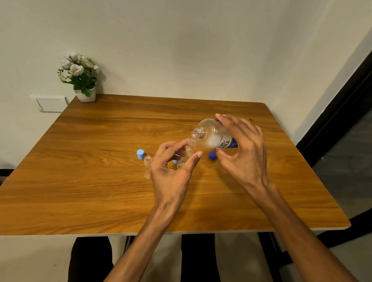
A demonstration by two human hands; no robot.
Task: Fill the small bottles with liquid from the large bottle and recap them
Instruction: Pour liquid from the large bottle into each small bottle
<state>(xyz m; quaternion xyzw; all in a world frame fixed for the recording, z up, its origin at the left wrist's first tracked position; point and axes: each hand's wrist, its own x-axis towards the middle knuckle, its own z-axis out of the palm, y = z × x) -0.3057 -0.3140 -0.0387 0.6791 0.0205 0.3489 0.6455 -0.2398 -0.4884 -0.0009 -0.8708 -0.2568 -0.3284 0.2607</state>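
My right hand grips the large clear bottle, uncapped and tipped to the left, its mouth just above a small clear bottle. My left hand holds that small bottle between thumb and fingers above the table. A second small bottle stands open on the table just left of my left hand. A light blue cap lies beside it. Another light blue cap shows partly behind my left fingers. The large bottle's dark blue cap lies under my right hand.
The wooden table reaches from the wall to its front edge near my legs. A potted white-flower plant stands at the far left corner. A dark door frame runs along the right.
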